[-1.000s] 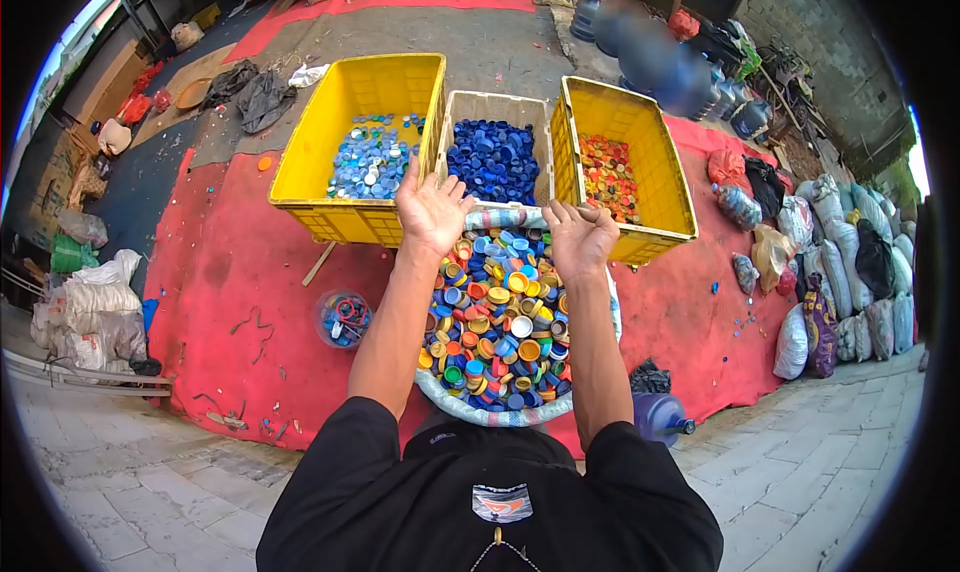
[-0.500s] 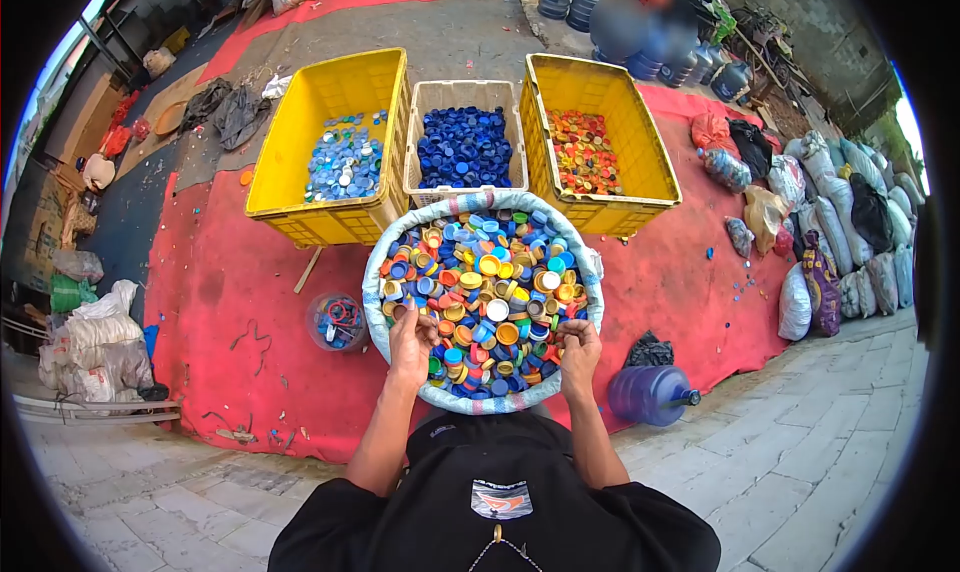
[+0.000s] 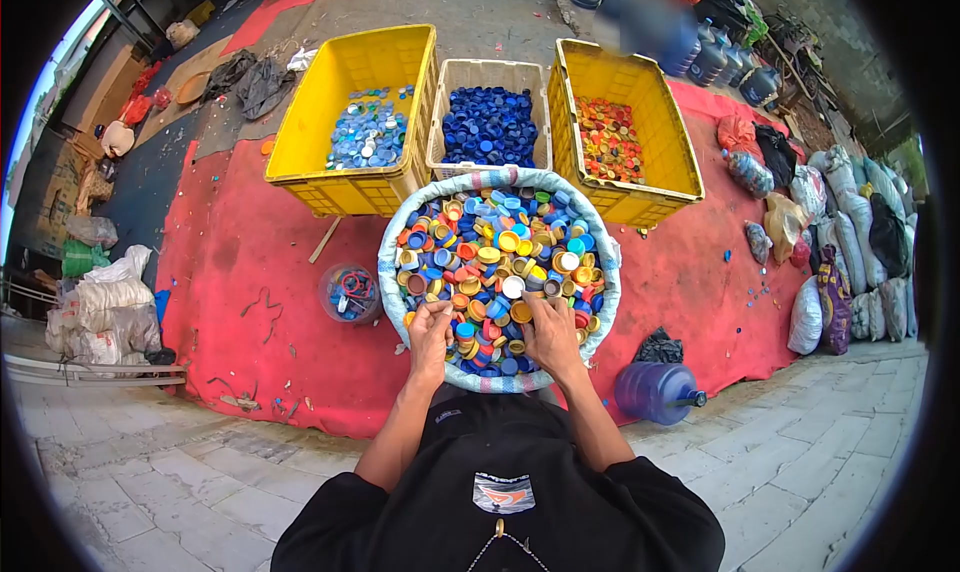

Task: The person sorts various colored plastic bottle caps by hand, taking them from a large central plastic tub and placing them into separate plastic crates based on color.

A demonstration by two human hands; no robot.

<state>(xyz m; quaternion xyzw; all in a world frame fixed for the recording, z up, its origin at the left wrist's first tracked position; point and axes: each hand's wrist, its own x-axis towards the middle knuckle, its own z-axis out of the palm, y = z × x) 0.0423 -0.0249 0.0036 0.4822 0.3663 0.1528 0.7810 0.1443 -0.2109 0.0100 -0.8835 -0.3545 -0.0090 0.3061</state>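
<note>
A round tub with a striped cloth rim (image 3: 607,262) is heaped with mixed-colour plastic bottle caps (image 3: 488,255). Over its near left part is my left hand (image 3: 432,334), fingers curled together; whatever they may hold is hidden. My right hand (image 3: 552,334) reaches down into the caps right of the middle. Its fingers are bent and pressed together among the caps, beside a gold cap (image 3: 521,312), and their tips are partly hidden. A white cap (image 3: 513,287) lies just ahead, between the two hands.
Behind the tub stand a yellow crate (image 3: 290,162) with light-blue caps, a white crate (image 3: 437,137) with dark-blue caps and another yellow crate (image 3: 680,162) with red-orange caps. A clear bucket (image 3: 350,294) is at left, a water jug (image 3: 655,392) at right. Filled sacks (image 3: 845,212) line the right side.
My right hand has moved left and inward, reaching into the caps. The left hand stays near the tub's left side, its fingers more curled. The view has shifted slightly.
</note>
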